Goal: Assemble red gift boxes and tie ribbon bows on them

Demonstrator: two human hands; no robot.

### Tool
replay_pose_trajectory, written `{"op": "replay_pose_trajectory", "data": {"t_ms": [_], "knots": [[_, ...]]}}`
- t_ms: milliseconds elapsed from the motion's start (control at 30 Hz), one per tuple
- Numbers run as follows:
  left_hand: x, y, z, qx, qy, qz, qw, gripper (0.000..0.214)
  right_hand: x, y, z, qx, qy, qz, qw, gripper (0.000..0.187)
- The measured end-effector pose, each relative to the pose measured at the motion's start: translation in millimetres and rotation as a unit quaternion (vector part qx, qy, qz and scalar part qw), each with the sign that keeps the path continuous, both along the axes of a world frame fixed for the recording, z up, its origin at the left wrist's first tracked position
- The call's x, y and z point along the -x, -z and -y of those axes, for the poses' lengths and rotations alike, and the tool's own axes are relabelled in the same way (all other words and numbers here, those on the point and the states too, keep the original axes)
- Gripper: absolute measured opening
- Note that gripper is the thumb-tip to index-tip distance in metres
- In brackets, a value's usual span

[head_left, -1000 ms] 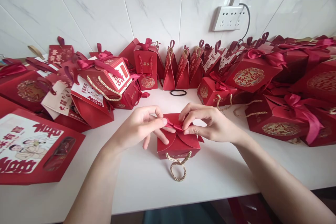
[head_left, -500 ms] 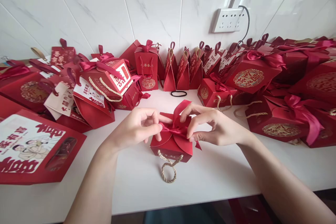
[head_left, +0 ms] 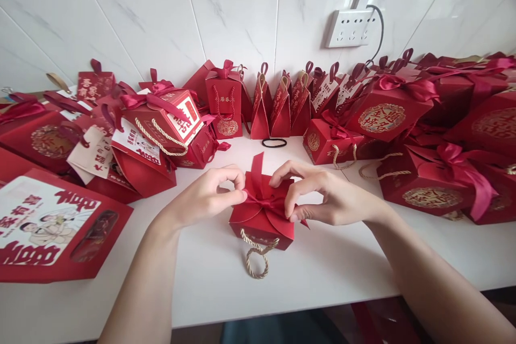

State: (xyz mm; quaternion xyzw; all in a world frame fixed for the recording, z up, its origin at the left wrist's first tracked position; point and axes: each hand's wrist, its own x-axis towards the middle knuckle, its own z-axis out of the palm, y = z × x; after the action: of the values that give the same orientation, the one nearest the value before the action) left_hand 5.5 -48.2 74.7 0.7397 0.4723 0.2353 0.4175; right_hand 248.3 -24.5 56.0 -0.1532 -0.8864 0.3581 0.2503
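A small red gift box with a gold rope handle stands on the white table in front of me. A red ribbon lies across its folded top, one end sticking up. My left hand pinches the ribbon at the box's left side, fingers curled. My right hand pinches the ribbon at the right side, thumb and forefinger together.
Several red gift boxes and bags with ribbons crowd the back and both sides. A large flat red box lies at the left. A black hair tie lies behind the small box. A wall socket is on the tiled wall.
The ribbon has been drawn up into a bow shape with one end now upright. The box has shifted a little to the left. Both hands have stayed at the box's top.
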Motion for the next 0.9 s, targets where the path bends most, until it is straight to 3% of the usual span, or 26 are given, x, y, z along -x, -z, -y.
{"op": "replay_pose_trajectory", "data": {"t_ms": [367,700,800,900], "knots": [[1,8.2,-5,-0.011,-0.01,-0.016,1.0,0.016,-4,-0.5,-2,0.064,-0.032,0.026,0.997,0.02],[1,6.8,-4,0.01,0.014,-0.006,1.0,0.019,-9,-2.0,-7,0.093,-0.056,0.015,0.994,0.007],[2,6.2,-4,0.048,0.018,0.018,0.999,0.021,-8,0.4,-8,0.103,-0.019,-0.04,0.994,0.021],[4,9.1,-5,0.092,-0.017,0.031,0.995,0.034,-8,3.8,-10,0.132,0.069,-0.097,0.984,0.04]]}}
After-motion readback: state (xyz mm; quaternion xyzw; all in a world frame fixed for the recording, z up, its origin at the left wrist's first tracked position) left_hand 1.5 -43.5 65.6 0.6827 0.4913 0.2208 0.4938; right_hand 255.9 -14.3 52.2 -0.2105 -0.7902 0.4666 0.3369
